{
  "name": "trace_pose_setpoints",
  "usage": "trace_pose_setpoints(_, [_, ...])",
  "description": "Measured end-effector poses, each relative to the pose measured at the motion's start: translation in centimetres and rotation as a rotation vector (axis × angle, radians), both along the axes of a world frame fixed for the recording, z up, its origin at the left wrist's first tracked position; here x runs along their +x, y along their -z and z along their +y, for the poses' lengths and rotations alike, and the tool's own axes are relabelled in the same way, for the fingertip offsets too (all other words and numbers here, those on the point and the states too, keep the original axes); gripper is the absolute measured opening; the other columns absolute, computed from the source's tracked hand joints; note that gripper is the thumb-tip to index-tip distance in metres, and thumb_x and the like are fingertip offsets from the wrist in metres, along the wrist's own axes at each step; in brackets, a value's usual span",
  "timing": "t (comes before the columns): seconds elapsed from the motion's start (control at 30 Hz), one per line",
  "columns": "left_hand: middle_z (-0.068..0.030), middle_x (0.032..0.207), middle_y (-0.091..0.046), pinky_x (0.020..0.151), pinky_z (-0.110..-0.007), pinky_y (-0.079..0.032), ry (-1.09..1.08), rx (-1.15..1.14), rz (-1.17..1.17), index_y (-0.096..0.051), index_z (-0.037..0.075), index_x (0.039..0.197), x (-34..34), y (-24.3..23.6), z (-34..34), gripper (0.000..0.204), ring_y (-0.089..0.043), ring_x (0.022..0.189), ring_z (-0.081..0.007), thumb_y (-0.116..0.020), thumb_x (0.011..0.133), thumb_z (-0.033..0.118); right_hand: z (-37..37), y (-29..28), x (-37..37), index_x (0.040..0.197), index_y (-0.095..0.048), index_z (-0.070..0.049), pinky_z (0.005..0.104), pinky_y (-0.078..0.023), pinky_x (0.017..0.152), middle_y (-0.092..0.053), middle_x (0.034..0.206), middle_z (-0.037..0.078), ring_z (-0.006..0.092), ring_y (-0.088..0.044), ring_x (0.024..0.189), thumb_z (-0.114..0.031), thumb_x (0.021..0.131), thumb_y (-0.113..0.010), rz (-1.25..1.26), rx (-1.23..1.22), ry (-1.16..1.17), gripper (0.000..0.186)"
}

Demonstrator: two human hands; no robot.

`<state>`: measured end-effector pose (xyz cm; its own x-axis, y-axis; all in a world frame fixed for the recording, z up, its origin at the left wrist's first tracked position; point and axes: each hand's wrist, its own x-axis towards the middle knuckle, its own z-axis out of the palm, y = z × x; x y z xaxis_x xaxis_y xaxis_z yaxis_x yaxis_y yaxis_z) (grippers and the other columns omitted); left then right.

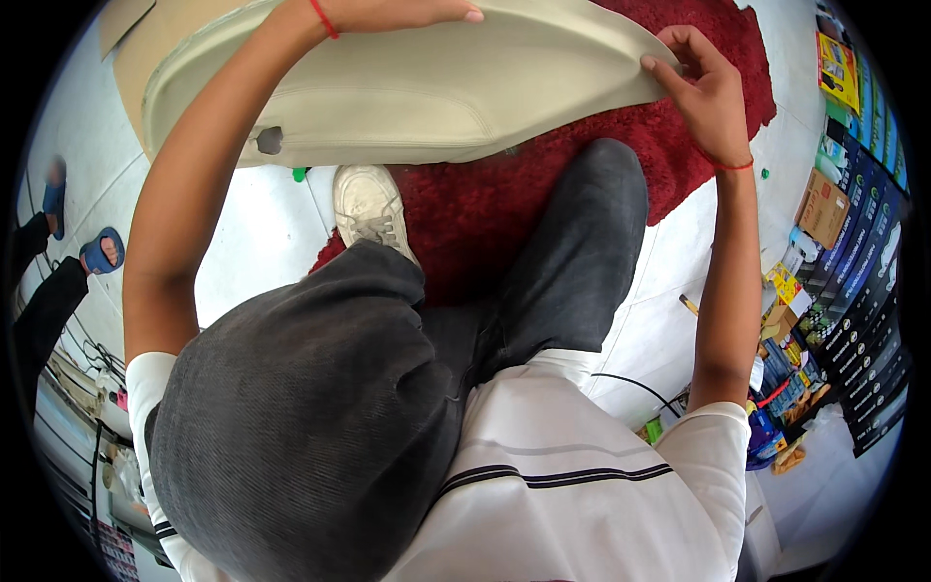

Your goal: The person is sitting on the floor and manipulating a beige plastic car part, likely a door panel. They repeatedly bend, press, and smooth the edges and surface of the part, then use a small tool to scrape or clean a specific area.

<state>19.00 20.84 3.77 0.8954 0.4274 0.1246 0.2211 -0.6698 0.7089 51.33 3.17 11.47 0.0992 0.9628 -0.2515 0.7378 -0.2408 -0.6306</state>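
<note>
A long beige car door panel (378, 107) with a stitched, leather-like surface lies across the space in front of me, its upper part cut off by the picture's edge. Near its lower left there is a dark hole (270, 140). My left hand (412, 14) rests on the panel's far part with its fingers stretched out flat, partly at the frame's edge. At the panel's narrow right tip, my right hand (700, 82) grips the edge between thumb and fingers.
Under the panel lies a dark red shaggy rug (465, 223) on white floor tiles (257, 262). Cardboard (179, 39) is at the far left. Stacked boxes (863, 252) line the right side. Another person's sandalled foot (102, 252) shows at the left.
</note>
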Motion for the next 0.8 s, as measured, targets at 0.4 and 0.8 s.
trace_pose_setpoints(0.4, [-0.0108, 0.071, -0.054, 0.065, -0.033, -0.044, -0.01, -0.053, 0.018, -0.062, -0.002, 0.086, -2.6, -0.5, 0.4, 0.039, -0.05, 0.066, -0.0191, -0.081, 0.092, 0.032, -1.7, 2.2, -2.9, 0.106, -0.079, -0.006, 0.0334, -0.06, 0.085, -0.079, 0.108, 0.008, 0.0237, -0.075, 0.099, -0.006, 0.089, -0.076, -0.305, 0.53, -0.26, 0.017])
trace_pose_setpoints(0.8, [-0.0131, 0.072, -0.056, 0.065, -0.036, -0.046, 0.083, -0.323, 0.14, -0.062, 0.0, 0.086, -2.8, -2.6, 0.2, 0.034, -0.054, 0.067, -0.0248, -0.079, 0.092, 0.029, 0.4, 2.0, -7.2, 0.109, -0.072, -0.003, 0.033, -0.059, 0.076, -0.076, 0.091, 0.011, 0.0208, -0.075, 0.083, -0.011, 0.087, -0.082, 0.044, 0.276, 0.012, 0.025])
